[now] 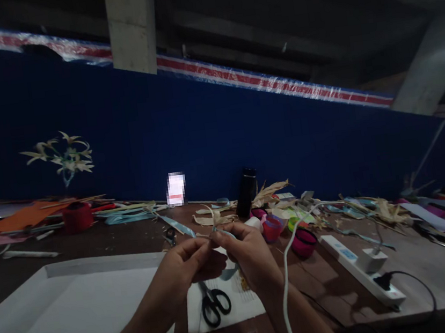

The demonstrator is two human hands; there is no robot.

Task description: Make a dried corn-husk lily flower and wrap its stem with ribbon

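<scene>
A pale, dried-husk flower (215,218) rises from between my fingertips, its petals spread above them. Thumb and fingers of my right hand (246,244) are closed around its base, where a bit of light blue shows. My left hand (193,259) pinches close against that base; a light blue strip (179,226) runs from its fingers toward the upper left. The exact grip is partly hidden by the fingers. Below my hands, black-handled scissors (215,306) lie on a white sheet (196,321), blades partly covered.
A white tray (49,271) sits at the left. To the right are pink pots (304,243), a power strip (360,268) and a white cable (287,277) crossing my right forearm. Behind stand a black bottle (247,193), a lit phone (175,188) and a finished-looking flower stem (66,164).
</scene>
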